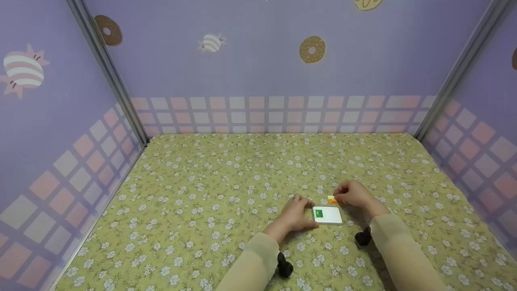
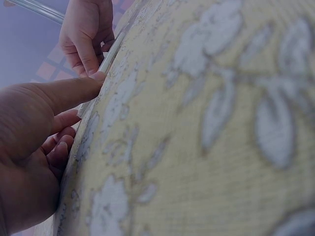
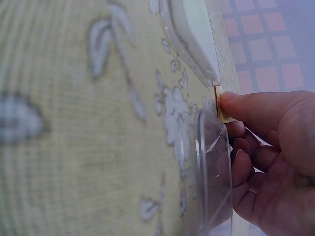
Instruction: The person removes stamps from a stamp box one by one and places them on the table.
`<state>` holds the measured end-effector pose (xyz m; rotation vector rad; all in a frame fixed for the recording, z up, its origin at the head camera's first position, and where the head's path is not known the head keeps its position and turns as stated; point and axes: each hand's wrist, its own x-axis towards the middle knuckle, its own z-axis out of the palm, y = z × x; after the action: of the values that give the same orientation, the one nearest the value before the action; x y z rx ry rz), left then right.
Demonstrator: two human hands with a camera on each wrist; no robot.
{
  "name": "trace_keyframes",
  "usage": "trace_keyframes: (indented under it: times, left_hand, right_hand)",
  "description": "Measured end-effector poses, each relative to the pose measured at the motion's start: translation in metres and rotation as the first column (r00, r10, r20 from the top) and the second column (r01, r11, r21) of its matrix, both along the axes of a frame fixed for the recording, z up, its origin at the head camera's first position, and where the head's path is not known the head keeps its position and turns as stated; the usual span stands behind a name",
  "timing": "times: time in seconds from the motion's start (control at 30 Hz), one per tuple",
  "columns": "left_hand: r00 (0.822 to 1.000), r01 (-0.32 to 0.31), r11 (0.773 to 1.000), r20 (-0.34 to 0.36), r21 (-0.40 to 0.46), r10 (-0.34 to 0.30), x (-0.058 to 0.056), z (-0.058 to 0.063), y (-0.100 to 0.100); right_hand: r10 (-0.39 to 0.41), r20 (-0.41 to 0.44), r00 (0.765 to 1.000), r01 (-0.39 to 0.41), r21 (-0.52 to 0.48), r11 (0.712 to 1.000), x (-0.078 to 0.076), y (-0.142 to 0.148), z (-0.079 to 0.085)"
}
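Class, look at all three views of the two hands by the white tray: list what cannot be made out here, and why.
1. Orange piece: head view, too small and half covered by the right hand to identify.
2. Green mark on the white tray: head view, too small to read.
3. Clear plastic thing: right wrist view, cut off by the bottom edge.
4. Left hand: left wrist view, fingertips hidden behind the cloth.
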<state>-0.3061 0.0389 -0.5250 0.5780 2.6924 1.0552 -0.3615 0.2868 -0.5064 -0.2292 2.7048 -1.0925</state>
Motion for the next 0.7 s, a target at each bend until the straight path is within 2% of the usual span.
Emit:
trace_keyframes:
  times: [0.7]
  left_hand:
    - [1.000,-0.002,1.000,0.000,-0.003,0.002,0.0002,0.0011,0.0003]
  right_hand:
    - [0.012,-0.002,1.000,-0.012,-0.010,1.000,0.0007,-0.0003,0.0005]
